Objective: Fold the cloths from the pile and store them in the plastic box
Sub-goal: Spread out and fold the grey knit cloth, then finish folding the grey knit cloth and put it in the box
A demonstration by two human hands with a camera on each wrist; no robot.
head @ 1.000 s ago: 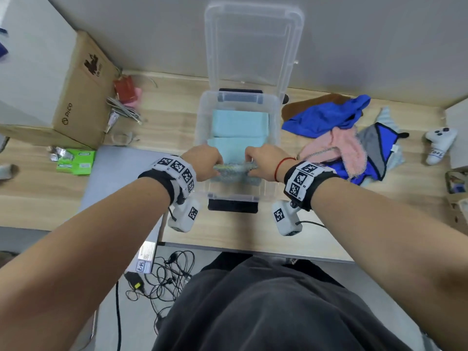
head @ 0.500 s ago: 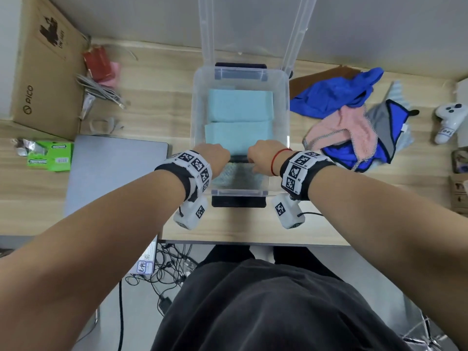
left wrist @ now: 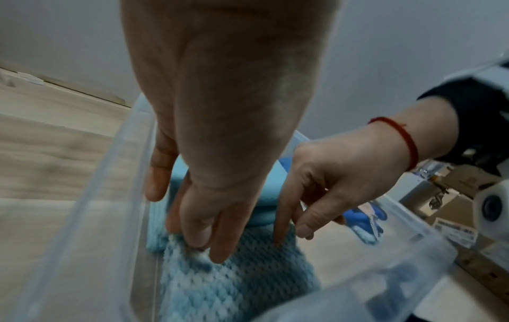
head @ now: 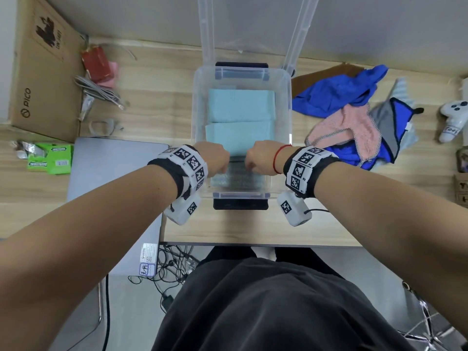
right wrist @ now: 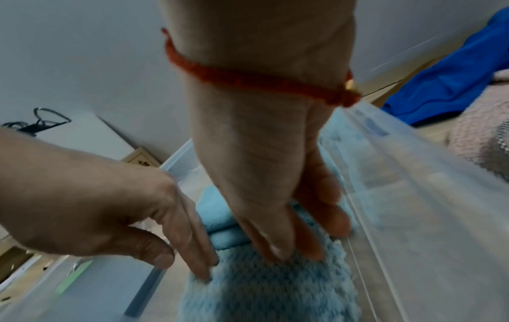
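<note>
A pale wooden desk stands against a grey wall, with a cardboard box at its left and a loose pile of cloths at its right. The clear plastic box sits between them. Inside at its near end lies a folded knit cloth; the left hand and right hand press on it with fingers straight and close together.

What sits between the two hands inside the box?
In the head view, only the knitted blue cloth spans between the left hand and right hand.
</note>
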